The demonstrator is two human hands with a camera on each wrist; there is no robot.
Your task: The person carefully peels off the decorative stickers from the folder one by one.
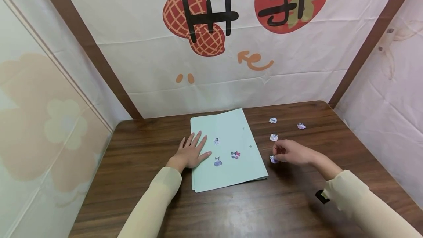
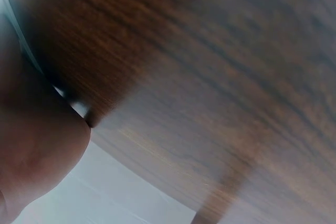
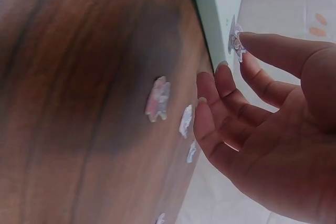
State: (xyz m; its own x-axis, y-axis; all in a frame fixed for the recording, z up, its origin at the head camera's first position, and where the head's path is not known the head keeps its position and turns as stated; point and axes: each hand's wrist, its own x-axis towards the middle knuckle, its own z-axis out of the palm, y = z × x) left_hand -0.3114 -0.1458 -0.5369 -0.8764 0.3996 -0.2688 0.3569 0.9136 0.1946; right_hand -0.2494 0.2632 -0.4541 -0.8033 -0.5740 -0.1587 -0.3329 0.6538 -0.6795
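Observation:
My left hand (image 1: 191, 152) rests with spread fingers on the left side of a pale green folder (image 1: 228, 127). Only a blurred part of that hand (image 2: 39, 150) shows in the left wrist view. On the folder are three small cartoon stickers: a pale one (image 1: 216, 141), a purple one (image 1: 217, 161) and a pink-and-dark one (image 1: 235, 155). Just right of the folder, my right hand (image 1: 292, 151) pinches a small purple-white sticker (image 3: 237, 43) between thumb and index finger, above the table. Its other fingers are loosely bent.
Several more stickers lie on the brown wooden table (image 1: 142, 179), among them a pale one (image 1: 273, 120), another (image 1: 273, 137) and a pinkish one (image 1: 301, 126). A printed white cloth (image 1: 138, 47) hangs behind the table. A black object (image 1: 322, 196) shows by the right sleeve.

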